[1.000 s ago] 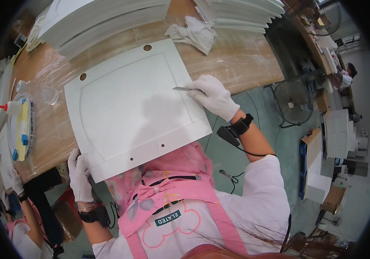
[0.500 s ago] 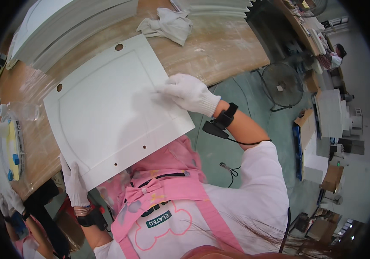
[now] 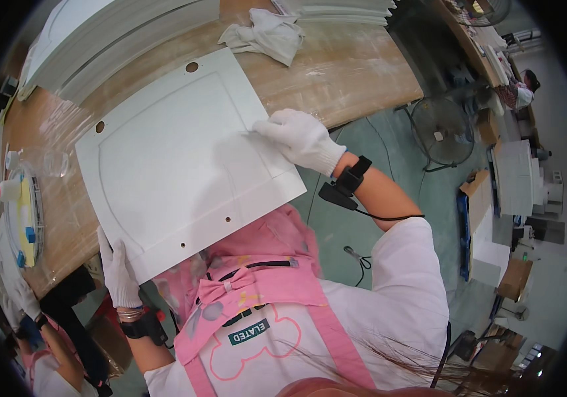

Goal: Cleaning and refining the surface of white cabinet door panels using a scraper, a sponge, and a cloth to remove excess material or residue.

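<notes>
A white panel (image 3: pixel 164 159) with a curved groove, two larger holes near its far edge and two small ones near its near edge lies tilted across the table's front, its near edge by my pink apron (image 3: pixel 243 281). My left hand (image 3: pixel 121 274), in a white knit glove, grips the panel's left edge close to the near corner, thumb apart from the fingers. At the right edge, my gloved right hand (image 3: pixel 300 139) is closed, fingers bent, its tips on the panel's face beside the groove. Whatever those fingers hold, if anything, is hidden.
Stacked white panels (image 3: pixel 131 46) stand at the far left of the film-covered table (image 3: pixel 336 73). A crumpled white cloth (image 3: pixel 267 36) lies behind my panel. Left are a red-tipped bottle (image 3: pixel 9 190) and a yellow tray (image 3: pixel 26 221). A floor fan (image 3: pixel 441 132) stands right; a co-worker's gloved hand (image 3: pixel 26 301) shows lower left.
The whole view has shifted slightly, carrying the scene right and a little up. My right fingertips, blurred before, now look sharp and lie slightly farther up the panel. My left hand keeps its grip.
</notes>
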A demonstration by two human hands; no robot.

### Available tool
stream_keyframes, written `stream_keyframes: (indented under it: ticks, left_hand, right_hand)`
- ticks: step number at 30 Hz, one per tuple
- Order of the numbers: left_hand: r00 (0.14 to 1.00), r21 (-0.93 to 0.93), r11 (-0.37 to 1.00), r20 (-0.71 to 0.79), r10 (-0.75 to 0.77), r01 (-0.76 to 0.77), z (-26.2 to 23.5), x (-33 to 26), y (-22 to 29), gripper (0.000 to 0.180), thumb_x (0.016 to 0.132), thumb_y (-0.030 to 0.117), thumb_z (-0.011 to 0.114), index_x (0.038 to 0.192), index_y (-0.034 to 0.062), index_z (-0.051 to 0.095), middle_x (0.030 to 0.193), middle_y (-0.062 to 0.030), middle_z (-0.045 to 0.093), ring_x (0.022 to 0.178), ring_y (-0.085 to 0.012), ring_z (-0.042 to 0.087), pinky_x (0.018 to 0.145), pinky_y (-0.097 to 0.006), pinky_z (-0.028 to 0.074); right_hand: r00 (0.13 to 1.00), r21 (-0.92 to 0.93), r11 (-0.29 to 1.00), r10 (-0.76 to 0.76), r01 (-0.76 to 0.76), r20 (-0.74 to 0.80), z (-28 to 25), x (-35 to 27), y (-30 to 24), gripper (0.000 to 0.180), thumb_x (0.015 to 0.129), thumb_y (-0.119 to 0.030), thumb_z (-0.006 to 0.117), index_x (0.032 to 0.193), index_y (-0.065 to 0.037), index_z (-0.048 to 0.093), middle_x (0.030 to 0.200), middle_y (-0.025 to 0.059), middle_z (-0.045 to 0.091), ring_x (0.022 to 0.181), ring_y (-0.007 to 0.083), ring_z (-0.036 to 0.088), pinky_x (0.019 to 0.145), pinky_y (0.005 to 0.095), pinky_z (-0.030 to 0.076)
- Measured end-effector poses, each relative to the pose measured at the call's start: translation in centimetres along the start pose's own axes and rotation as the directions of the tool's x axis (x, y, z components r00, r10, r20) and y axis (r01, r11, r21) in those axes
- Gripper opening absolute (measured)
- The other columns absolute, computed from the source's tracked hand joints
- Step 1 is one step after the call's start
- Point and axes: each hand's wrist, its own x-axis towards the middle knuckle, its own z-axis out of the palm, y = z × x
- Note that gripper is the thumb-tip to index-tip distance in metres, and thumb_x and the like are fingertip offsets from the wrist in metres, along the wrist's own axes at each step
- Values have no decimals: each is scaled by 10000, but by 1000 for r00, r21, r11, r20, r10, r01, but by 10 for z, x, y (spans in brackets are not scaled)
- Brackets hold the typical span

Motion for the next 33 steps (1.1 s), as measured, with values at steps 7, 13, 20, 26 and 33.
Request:
stream_keyframes:
  ticks: [7,13,20,26,33]
  left_hand:
    - [999,26,1000,-43,-10,12,-4,-6,0,614,1020,111,494,1554,-10,217,1577,-120,321,1399,-213,377,1148,-334,317]
    - [998,-17,1000,-55,7,-8,2,-1,-5,612,1021,119,500,1556,7,224,1570,-124,327,1395,-210,383,1151,-333,317]
    - [999,-77,996,-38,37,-40,3,0,-11,603,1025,105,489,1547,-22,215,1562,-142,335,1390,-217,393,1155,-335,311]
    - [998,-93,995,-59,30,-36,6,-3,-10,593,1028,118,491,1544,-17,231,1547,-144,357,1377,-218,405,1140,-337,330]
    - [996,-66,997,-77,39,-45,7,-5,-6,587,1029,125,493,1546,3,245,1542,-137,366,1362,-215,422,1124,-340,355]
  right_hand:
    - [951,288,956,-140,57,276,-27,-58,-32,448,829,-46,581,1252,-183,643,855,100,583,804,301,589,709,412,499]
    - [960,-84,958,277,-274,33,-7,-47,-65,453,862,-75,552,1308,-143,601,858,115,592,801,310,608,662,410,512]
    - [986,202,974,125,-100,-110,21,-64,-104,401,930,-87,499,1308,-189,586,915,129,615,834,339,621,721,415,535]
    - [829,-22,845,520,-535,-207,-10,-95,-81,438,874,-77,549,1311,-87,516,903,130,569,775,345,616,632,448,507]
    - [818,-40,817,574,-575,-45,3,-104,-116,463,863,-99,573,1320,-87,499,930,131,550,705,341,614,604,469,508]
